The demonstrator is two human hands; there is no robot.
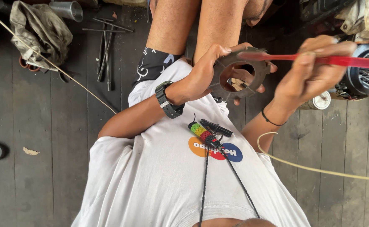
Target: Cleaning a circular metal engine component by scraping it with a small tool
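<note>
Nearest the camera is the white shirt (159, 180) of the person, with a black cord and a small beaded charm (202, 132) in green, yellow and red hanging on the chest. A little farther, the left hand (203, 73), with a black watch (167, 100) on the wrist, is closed around the edge of a dark ring plate (226, 67): the thumb lies on the near face and the fingers come through behind, some showing in the central hole. The plate is held up in front of the chest, above the knees. It looks like a stiff, flat metal disc with small teeth on the outer rim, probably rather heavy for its size and maybe oily, so the rim between the teeth or the inner hole seems the best place to hold it. The right hand (308, 67) is closed on a red brush (319, 59), which lies across the top of the plate and touches it. Beyond are the bare legs, the dark plank floor (45, 138), some metal rods (105, 46), a grey cloth (41, 29) and an engine part (367, 67) at the right.
</note>
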